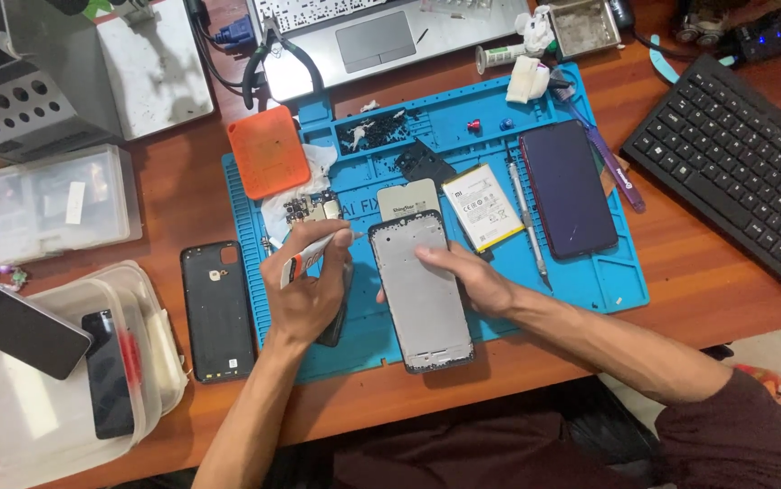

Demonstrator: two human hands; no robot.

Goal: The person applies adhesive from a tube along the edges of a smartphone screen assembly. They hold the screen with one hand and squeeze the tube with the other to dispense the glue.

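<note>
Left hand (pixel 304 290) clenched around small glue tube (pixel 316 252), nozzle at top-left corner of grey phone frame (pixel 420 290). Right hand (pixel 472 279) presses frame flat, fingers spread. Frame on blue mat (pixel 617 281) atop tabletop (pixel 680 299); battery (pixel 483 206), dark screen (pixel 569 188) alongside.

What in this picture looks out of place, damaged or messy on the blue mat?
White scraps and dark crumbs lie scattered in the top trays of the blue mat. The phone frame under the right hand is stripped bare, its battery lying loose beside it. The left hand holds a small tube. No spill shows.
</note>
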